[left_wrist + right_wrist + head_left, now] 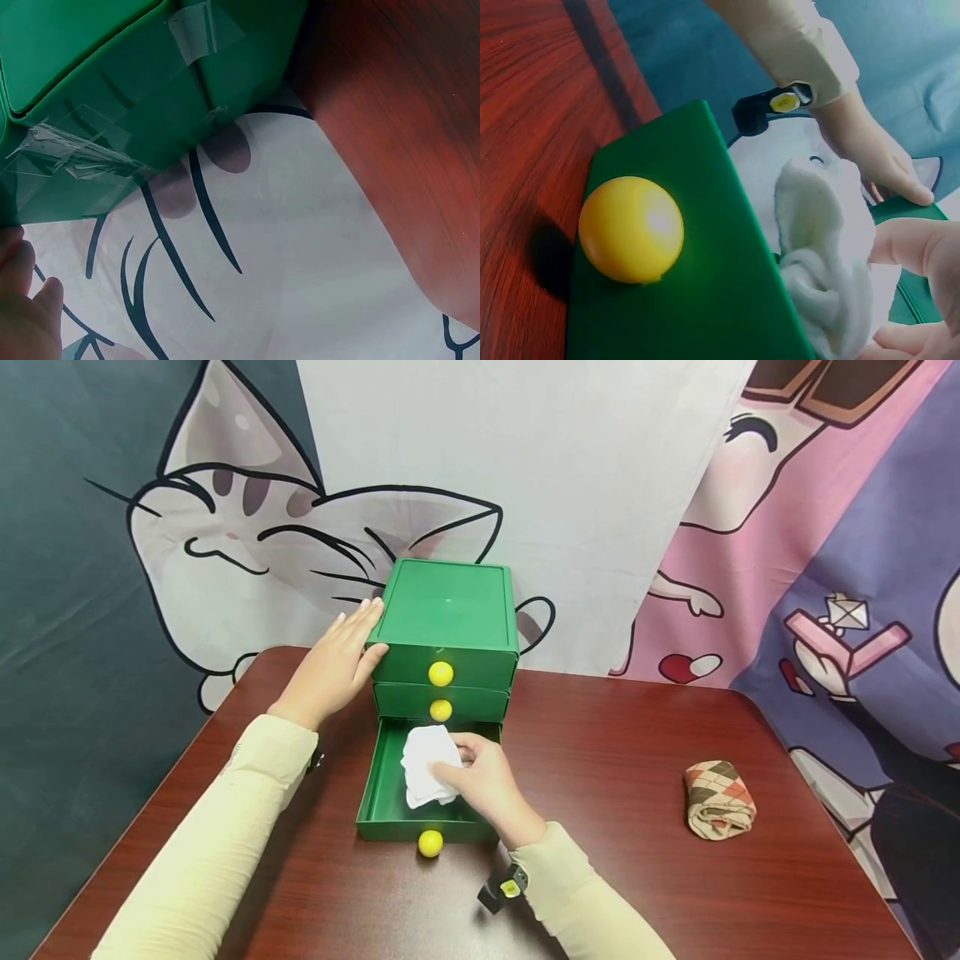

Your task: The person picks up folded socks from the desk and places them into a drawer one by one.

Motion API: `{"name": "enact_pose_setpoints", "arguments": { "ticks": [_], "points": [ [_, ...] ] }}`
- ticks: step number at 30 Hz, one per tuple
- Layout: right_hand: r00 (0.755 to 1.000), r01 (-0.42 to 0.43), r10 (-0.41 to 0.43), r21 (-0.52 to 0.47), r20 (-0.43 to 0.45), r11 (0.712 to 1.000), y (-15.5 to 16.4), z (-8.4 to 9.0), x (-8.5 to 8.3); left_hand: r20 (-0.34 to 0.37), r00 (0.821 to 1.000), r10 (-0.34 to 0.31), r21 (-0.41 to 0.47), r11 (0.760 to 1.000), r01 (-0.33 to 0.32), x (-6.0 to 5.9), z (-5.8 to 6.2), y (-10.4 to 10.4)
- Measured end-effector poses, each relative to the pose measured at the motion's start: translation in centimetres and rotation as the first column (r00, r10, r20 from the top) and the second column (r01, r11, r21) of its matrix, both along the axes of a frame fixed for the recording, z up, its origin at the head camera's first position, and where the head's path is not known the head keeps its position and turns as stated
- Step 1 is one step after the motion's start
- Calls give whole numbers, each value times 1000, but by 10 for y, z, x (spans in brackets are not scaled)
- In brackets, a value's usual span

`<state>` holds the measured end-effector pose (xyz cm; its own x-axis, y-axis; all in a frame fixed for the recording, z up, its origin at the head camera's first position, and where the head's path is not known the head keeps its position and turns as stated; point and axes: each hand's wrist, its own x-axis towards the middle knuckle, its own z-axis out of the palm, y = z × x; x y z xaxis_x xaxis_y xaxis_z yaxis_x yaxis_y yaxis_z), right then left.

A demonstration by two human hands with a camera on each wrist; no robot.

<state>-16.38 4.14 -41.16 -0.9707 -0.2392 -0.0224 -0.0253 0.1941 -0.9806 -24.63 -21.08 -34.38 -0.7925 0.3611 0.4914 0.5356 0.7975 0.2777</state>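
A green three-drawer unit (448, 606) stands on the table with its bottom drawer (390, 830) pulled out. My left hand (337, 664) rests against the unit's upper left edge, fingers straight and thumb near the front corner. Over the open drawer, my right hand (487, 781) pinches a folded white cloth (429, 764) between thumb and fingers. Soft, fuzzy folds of the cloth (821, 247) show in the right wrist view, just behind the drawer front (720, 277). The unit's taped side (97, 142) fills the upper left of the left wrist view.
Round yellow knobs mark the drawers, the lowest knob (430, 843) jutting toward me. A rolled argyle sock (720, 800) lies on the right side of the brown table (600, 752). Behind the table hangs a printed cloth backdrop (525, 468).
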Motion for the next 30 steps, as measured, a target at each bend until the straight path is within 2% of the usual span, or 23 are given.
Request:
{"name": "enact_pose_setpoints", "arguments": {
  "ticks": [2,5,9,18,30],
  "points": [
    [1000,5,-3,80,-23,997,-5,-1,-1,-2,1000,1,1,1000,-1,0,0,0],
    [999,10,1,211,-51,978,-12,-4,-2,-7,1000,0,2,1000,0,0,0,0],
    [997,-7,28,305,-65,952,-20,-8,-5,-14,1000,-2,-3,1000,2,0,0,1],
    [994,-42,80,404,-79,914,-34,-11,-6,-9,1000,2,-8,1000,-2,-1,0,0],
    [984,-169,178,437,19,883,-39,-12,-6,-14,1000,-5,-4,1000,5,-1,0,0]
  ]
}}
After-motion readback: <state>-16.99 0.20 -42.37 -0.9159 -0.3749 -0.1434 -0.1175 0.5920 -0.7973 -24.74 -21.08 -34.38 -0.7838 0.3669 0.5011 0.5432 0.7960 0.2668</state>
